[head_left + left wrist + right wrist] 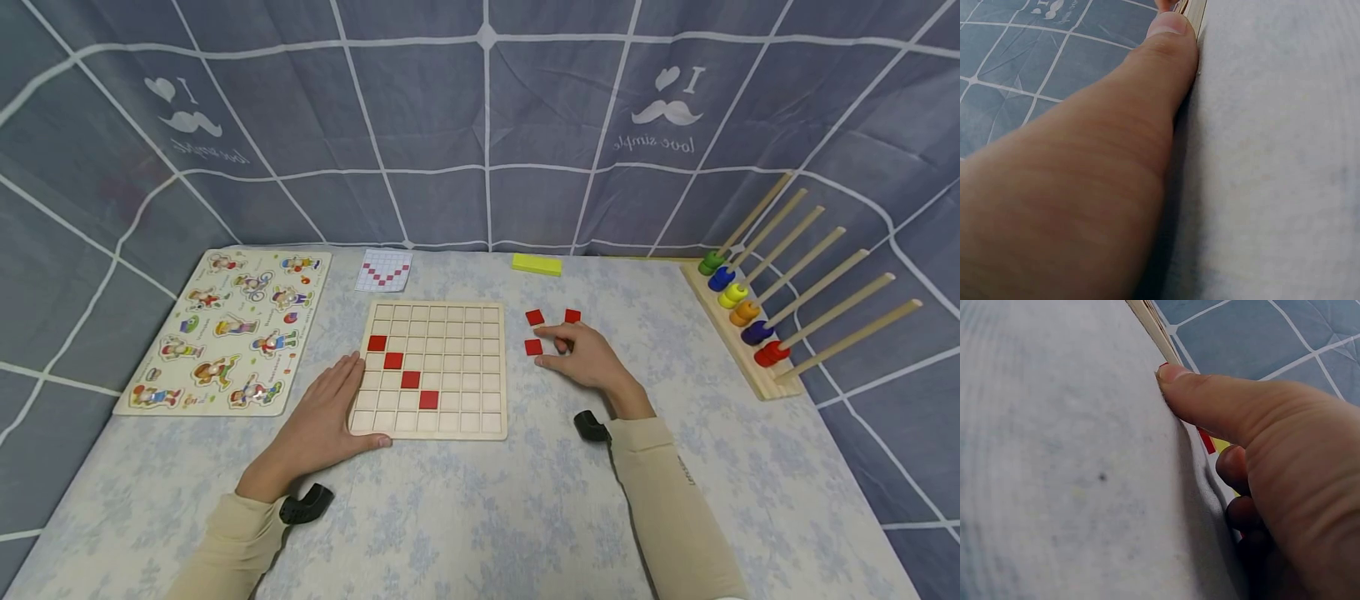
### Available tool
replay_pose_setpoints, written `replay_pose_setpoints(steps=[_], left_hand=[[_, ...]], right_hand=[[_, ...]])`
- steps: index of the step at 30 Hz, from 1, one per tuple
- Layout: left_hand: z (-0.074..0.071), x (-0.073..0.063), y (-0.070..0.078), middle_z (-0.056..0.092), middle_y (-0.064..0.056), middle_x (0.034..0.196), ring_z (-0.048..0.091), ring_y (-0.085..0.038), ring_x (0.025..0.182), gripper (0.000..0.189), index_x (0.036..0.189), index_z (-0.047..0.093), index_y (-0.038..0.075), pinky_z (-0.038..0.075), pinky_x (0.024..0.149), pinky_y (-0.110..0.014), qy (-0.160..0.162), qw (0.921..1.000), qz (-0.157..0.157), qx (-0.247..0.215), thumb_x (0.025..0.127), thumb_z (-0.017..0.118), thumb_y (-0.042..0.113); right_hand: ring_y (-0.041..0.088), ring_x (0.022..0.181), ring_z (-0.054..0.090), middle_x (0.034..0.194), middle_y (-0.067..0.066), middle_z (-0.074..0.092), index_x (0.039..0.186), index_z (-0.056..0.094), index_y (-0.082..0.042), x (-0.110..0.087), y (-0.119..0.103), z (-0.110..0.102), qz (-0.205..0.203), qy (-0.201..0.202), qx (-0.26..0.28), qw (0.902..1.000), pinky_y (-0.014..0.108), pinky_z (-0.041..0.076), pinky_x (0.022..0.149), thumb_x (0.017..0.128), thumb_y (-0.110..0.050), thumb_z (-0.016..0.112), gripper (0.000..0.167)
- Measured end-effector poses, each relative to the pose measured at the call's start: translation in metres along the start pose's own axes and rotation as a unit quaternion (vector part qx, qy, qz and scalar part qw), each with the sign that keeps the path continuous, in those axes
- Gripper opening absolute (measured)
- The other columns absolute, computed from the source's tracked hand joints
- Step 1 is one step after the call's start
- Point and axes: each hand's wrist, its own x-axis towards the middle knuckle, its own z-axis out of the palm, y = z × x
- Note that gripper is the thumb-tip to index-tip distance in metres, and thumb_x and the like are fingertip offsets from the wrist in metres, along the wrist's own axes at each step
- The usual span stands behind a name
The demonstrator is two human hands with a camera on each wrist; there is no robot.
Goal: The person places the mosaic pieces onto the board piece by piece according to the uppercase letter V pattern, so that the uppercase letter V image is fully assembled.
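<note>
A wooden grid board (465,375) lies on the table, with several red square tiles forming a diagonal on its left part, one of them a tile (410,380) near the middle. My left hand (318,421) rests at the board's lower left corner, fingers straight along the left edge and thumb at the front edge. To the right of the board, my right hand (588,360) pinches a loose red tile (532,347) between thumb and index finger, on the table. Two more red tiles lie just beyond, a left one (535,317) and a right one (572,316).
Behind the board are a pattern card (383,271) and a yellow block (537,265). A picture puzzle board (225,333) lies at the left. At the right stands a wooden peg rack (742,325) with coloured beads and tall slanted pegs. A tiled-pattern curtain (427,108) hangs behind.
</note>
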Motion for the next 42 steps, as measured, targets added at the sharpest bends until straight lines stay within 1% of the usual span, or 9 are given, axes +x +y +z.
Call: replay_pose_setpoints(steps=[4, 11, 19, 29, 34, 39, 42], left_hand=[[0.001, 0.000, -0.001, 0.017, -0.023, 0.170, 0.017, -0.042, 0.157, 0.128, 0.161, 0.017, -0.005, 0.018, 0.126, -0.056, 0.001, 1.0000, 0.002, 0.001, 0.076, 0.076, 0.070], [0.002, 0.000, -0.002, 0.017, -0.023, 0.169, 0.018, -0.041, 0.157, 0.128, 0.161, 0.018, -0.005, 0.018, 0.126, -0.056, 0.005, 1.0000, 0.002, 0.002, 0.076, 0.076, 0.070], [0.001, 0.000, 0.000, 0.018, -0.025, 0.169, 0.018, -0.042, 0.157, 0.127, 0.160, 0.018, -0.007, 0.018, 0.126, -0.057, 0.003, 1.0000, 0.003, 0.001, 0.076, 0.077, 0.069], [0.002, 0.000, -0.001, 0.017, -0.024, 0.169, 0.018, -0.042, 0.157, 0.128, 0.161, 0.018, -0.006, 0.018, 0.126, -0.057, 0.003, 1.0000, 0.001, 0.000, 0.076, 0.076, 0.069], [0.001, -0.001, -0.001, 0.018, -0.024, 0.169, 0.018, -0.042, 0.157, 0.127, 0.160, 0.018, -0.006, 0.019, 0.126, -0.057, 0.005, 1.0000, 0.003, 0.001, 0.076, 0.077, 0.069], [0.001, -0.001, -0.001, 0.018, -0.024, 0.169, 0.018, -0.042, 0.156, 0.127, 0.160, 0.019, -0.006, 0.019, 0.126, -0.057, 0.007, 1.0000, 0.004, 0.001, 0.076, 0.077, 0.068], [0.001, -0.001, -0.001, 0.018, -0.024, 0.169, 0.018, -0.042, 0.157, 0.127, 0.160, 0.019, -0.006, 0.019, 0.126, -0.057, 0.006, 1.0000, 0.005, 0.003, 0.076, 0.077, 0.068]], right_hand=[[0.017, 0.075, 0.043, 0.075, 0.000, 0.048, 0.129, 0.072, -0.013, 0.000, -0.001, 0.001, 0.006, 0.005, -0.006, 1.0000, 0.034, 0.037, 0.075, 0.089, -0.027, 0.081, 0.043], [0.017, 0.076, 0.045, 0.076, 0.000, 0.049, 0.118, 0.076, -0.015, 0.000, -0.002, 0.003, 0.024, 0.017, -0.005, 0.9996, 0.033, 0.039, 0.075, 0.089, -0.028, 0.081, 0.032], [0.017, 0.075, 0.045, 0.075, 0.000, 0.048, 0.113, 0.075, -0.014, -0.001, -0.004, 0.002, 0.039, 0.021, -0.001, 0.9990, 0.032, 0.038, 0.073, 0.089, -0.029, 0.080, 0.029], [0.017, 0.071, 0.043, 0.073, -0.001, 0.046, 0.109, 0.076, -0.015, -0.002, -0.004, 0.005, 0.021, 0.037, 0.011, 0.9990, 0.033, 0.037, 0.071, 0.088, -0.028, 0.081, 0.025], [0.016, 0.071, 0.043, 0.072, -0.001, 0.045, 0.106, 0.076, -0.014, -0.001, -0.006, 0.005, 0.011, 0.047, 0.023, 0.9986, 0.032, 0.039, 0.072, 0.088, -0.027, 0.081, 0.023], [0.015, 0.070, 0.042, 0.072, -0.001, 0.043, 0.103, 0.076, -0.014, 0.000, -0.014, 0.009, -0.003, 0.056, 0.035, 0.9978, 0.030, 0.040, 0.071, 0.087, -0.026, 0.081, 0.020], [0.015, 0.072, 0.042, 0.074, -0.001, 0.043, 0.102, 0.076, -0.016, 0.000, -0.023, 0.011, -0.006, 0.057, 0.041, 0.9975, 0.029, 0.038, 0.069, 0.087, -0.026, 0.081, 0.019]])
